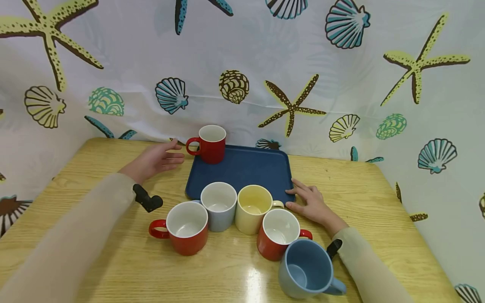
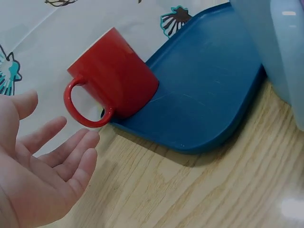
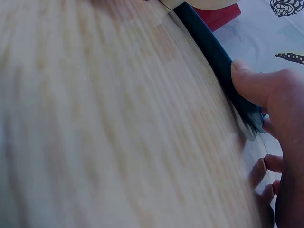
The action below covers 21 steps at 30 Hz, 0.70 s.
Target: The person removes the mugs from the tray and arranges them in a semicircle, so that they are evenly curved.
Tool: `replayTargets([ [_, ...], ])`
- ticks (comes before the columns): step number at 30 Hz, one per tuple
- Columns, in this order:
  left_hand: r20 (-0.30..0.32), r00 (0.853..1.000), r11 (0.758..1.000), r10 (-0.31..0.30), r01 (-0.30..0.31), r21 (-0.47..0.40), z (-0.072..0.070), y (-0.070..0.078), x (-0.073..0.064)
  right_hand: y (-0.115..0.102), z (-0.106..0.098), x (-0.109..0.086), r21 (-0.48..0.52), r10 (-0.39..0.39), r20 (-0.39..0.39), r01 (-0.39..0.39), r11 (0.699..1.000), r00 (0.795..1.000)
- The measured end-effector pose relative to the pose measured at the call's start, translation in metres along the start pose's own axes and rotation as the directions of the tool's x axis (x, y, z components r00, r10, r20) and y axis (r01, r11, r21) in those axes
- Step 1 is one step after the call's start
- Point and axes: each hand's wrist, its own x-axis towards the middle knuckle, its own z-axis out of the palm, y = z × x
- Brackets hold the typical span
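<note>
A red mug point(image 1: 213, 151) with a white inside stands on the back left corner of a dark blue tray point(image 1: 254, 168), handle pointing left. Just left of that handle is my left hand point(image 1: 153, 160), palm turned toward the mug, fingers loosely extended and holding nothing. In the left wrist view a small gap shows between its fingertips and the mug's handle point(image 2: 88, 121). My right hand point(image 1: 312, 204) is at the tray's right edge near the front corner. Its thumb point(image 3: 249, 85) touches the rim in the right wrist view, and the other fingers reach down beside it.
Before the tray stand several mugs close together: red point(image 1: 189, 243), grey-blue point(image 1: 220, 219), yellow point(image 1: 248, 223), another red point(image 1: 270, 244), and blue point(image 1: 308, 269) nearest, beside my right forearm. A shell-patterned cloth point(image 1: 242, 50) hangs behind the wooden table point(image 1: 341, 181).
</note>
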Motion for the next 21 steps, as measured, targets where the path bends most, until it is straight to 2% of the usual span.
replayTargets([
  [2, -0.021, 1.0, 0.999, -0.01, 0.01, -0.036, 0.004, 0.001, 0.003, 0.001, 0.001, 0.0, 0.0, -0.002, -0.001, 0.002, 1.0, 1.0],
  [8, -0.106, 0.994, 0.999, -0.024, 0.029, 0.04, 0.017, 0.002, 0.012, 0.005, 0.003, 0.0, -0.015, -0.006, -0.004, 0.006, 1.0, 1.0],
  [15, -0.113, 0.994, 0.988, 0.009, 0.008, 0.154, 0.028, 0.005, 0.024, 0.006, 0.003, -0.001, -0.016, -0.001, -0.003, 0.001, 1.0, 1.0],
  [21, -0.157, 0.987, 0.981, 0.013, 0.018, 0.195, 0.032, 0.003, 0.033, 0.006, 0.001, 0.001, -0.008, -0.009, -0.009, 0.009, 1.0, 1.0],
])
